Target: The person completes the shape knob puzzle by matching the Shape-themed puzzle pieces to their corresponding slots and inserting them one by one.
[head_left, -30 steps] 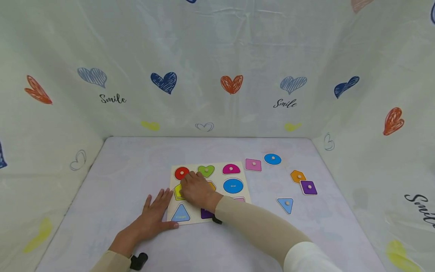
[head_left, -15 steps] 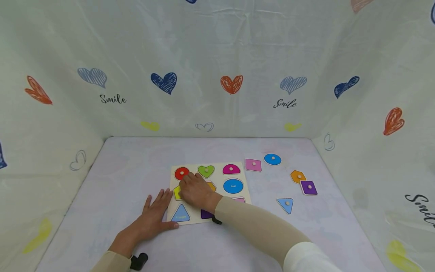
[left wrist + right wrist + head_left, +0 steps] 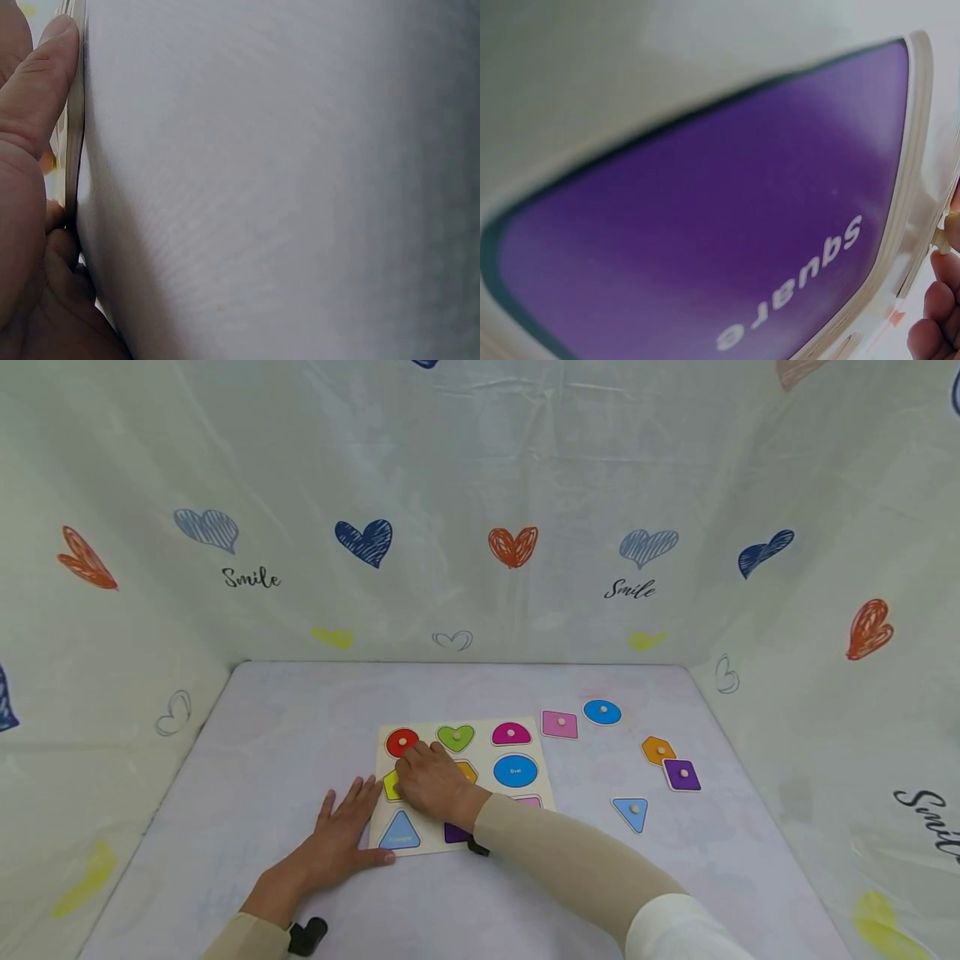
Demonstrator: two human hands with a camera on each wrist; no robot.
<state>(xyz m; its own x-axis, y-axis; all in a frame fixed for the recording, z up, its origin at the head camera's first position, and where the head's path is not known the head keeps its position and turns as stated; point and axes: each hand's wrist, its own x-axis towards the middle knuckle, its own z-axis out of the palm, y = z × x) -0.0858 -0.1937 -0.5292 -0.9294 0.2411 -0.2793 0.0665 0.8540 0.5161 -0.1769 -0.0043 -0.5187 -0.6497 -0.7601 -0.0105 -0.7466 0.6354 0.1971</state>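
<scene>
A white shape puzzle board (image 3: 431, 843) lies on the table, centre-left in the head view. My right hand (image 3: 433, 779) is over its middle row; in the right wrist view the fingertips pinch a small wooden knob (image 3: 939, 238). Beneath those fingers sits the yellow puzzle piece (image 3: 391, 786), mostly hidden and apparently level in its place at the left. With fingers spread, my left hand (image 3: 337, 835) rests along the board's left edge, its thumb at the near corner. A red circle (image 3: 400, 741), green heart (image 3: 450, 734) and magenta semicircle (image 3: 511, 735) fill the top row.
Loose knobbed pieces lie to the right: a pink rectangle (image 3: 559, 724), blue oval (image 3: 602, 712), orange hexagon (image 3: 656, 748), purple square (image 3: 682, 774) overlapping it, and blue triangle (image 3: 632, 813). Bare recesses show, including the purple square recess (image 3: 727, 202) and the oval recess (image 3: 515, 771).
The yellow piece sat slightly offset from its outline a second ago; it then shifted into line with it. My right hand moved slightly left with it, while my left hand stayed still.
</scene>
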